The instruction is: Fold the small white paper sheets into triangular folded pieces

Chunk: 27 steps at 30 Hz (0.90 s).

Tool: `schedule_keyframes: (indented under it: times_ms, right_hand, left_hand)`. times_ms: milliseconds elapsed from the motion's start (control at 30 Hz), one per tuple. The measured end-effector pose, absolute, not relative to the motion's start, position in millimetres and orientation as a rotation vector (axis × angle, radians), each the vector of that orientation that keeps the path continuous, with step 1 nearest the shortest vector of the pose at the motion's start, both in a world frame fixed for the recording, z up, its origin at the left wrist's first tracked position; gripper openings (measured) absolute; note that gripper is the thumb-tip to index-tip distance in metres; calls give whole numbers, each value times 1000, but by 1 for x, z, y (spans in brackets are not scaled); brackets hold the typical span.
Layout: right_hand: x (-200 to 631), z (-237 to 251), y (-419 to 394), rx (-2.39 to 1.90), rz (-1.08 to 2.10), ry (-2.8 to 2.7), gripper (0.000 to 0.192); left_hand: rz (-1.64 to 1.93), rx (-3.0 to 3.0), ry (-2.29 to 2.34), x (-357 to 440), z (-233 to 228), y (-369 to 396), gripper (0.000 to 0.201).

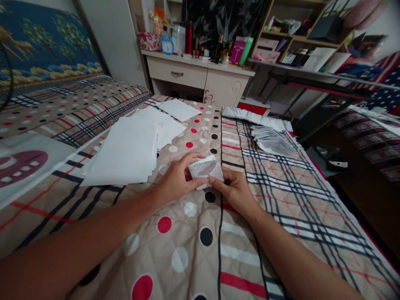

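A first-person view down onto a bed point(193, 250) covered with a quilt of dots and plaid; two bare forearms reach in from the bottom edge. The left hand point(176, 181) and the right hand point(234, 191) meet over the middle of the quilt, and both are closed on one small folded paper point(206, 168), which is held just above the cover between thumbs and fingertips; the grip of each hand is clamped on that paper, left from the side and beneath, right from the lower edge. The paper looks partly folded, with printed lines showing on its upper face. To the left lies a loose stack of flat white sheets point(128, 150), seemingly not yet folded; to the right, farther up the bed, a heap of folded pieces point(270, 139) sits near a row of white pieces point(256, 118) along the far edge. Judging by this, a fair share is folded and many sheets remain. Beyond the bed stands a cluttered desk point(200, 73) with a blue clock point(167, 43).
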State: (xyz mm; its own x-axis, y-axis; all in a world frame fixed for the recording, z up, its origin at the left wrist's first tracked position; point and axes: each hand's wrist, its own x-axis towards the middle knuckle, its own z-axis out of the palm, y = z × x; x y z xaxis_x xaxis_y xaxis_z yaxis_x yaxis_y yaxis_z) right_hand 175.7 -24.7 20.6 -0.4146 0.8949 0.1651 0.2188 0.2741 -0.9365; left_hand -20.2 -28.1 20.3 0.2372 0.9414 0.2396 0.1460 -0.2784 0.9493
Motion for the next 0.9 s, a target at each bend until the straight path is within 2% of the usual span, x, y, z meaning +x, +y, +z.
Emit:
schedule_keyframes:
  times_ms: [100, 300, 467, 633, 900]
  right_hand:
    - [175, 22, -26, -985, 1146, -1846, 33]
    - [173, 21, -25, -971, 1077, -1682, 34]
    - [171, 17, -26, -1028, 1143, -1649, 34]
    - [167, 17, -31, -996, 1202, -1670, 36]
    - [166, 22, -32, -1009, 1133, -1685, 49]
  left_hand:
    - [1133, 1542, 1038, -19, 19, -27, 55]
    - [1103, 1761, 1156, -19, 15, -26, 26]
    - [1275, 2182, 1284, -19, 24, -33, 44]
    - [1355, 2609, 1278, -19, 33, -39, 11]
    - [1443, 2445, 1193, -19, 30, -38, 3]
